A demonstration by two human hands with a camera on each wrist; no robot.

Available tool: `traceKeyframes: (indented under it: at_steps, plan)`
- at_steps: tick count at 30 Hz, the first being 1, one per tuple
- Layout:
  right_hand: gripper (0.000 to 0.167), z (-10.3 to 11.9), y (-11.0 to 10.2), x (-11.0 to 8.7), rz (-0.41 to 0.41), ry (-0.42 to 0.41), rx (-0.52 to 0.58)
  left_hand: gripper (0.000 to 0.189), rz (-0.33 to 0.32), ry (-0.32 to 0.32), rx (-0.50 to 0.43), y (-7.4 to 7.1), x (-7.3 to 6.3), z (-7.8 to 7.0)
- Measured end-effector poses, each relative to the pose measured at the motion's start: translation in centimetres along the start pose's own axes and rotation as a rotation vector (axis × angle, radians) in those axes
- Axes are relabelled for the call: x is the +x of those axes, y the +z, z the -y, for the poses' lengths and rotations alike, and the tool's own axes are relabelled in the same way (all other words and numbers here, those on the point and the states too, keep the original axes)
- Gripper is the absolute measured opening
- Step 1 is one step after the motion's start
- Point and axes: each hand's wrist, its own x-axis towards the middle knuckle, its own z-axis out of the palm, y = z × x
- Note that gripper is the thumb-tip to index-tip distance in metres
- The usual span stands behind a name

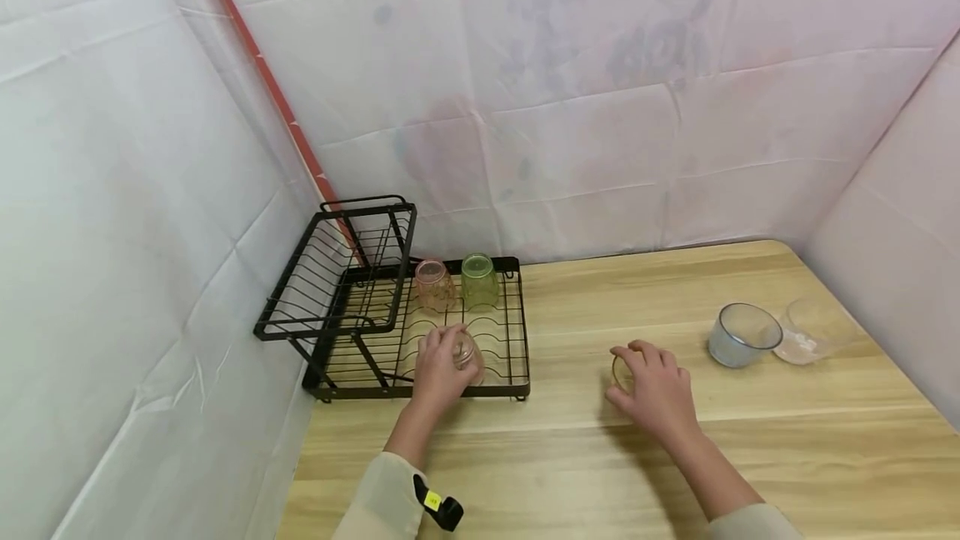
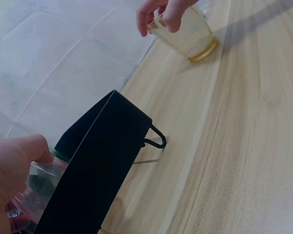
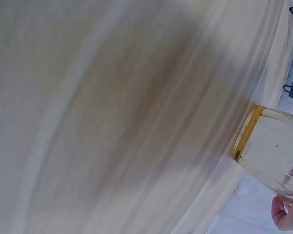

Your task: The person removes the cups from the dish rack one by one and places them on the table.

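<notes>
At the front of the black dish rack, my left hand grips a pale pink glass from above. In the left wrist view the rack's dark rim hides part of this glass. To the right, my right hand holds a yellow-tinted glass by its rim, fingers and thumb on the glass. Its thick amber base points down towards the table; whether it touches the wood I cannot tell. Behind my left hand, a pink glass and a green glass stand upside down in the rack.
A bluish clear glass bowl or cup stands on the wooden table at the right. Beside it lies a clear glass vessel, hard to make out. The rack's upper tier rises at left. White sheeting surrounds the table.
</notes>
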Motion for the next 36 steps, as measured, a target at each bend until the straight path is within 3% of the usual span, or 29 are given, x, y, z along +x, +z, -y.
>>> traceKeyframes:
  at_steps: [20,36]
  plan:
    - [0.058,-5.0,-0.7,3.7,0.059,0.131,-0.064,0.071,-0.03,-0.011,0.002,0.3,-0.1,0.1]
    - [0.058,-8.1,-1.2,5.8,0.064,0.025,-0.112,0.072,-0.028,-0.008,-0.013,0.7,-0.1,0.3]
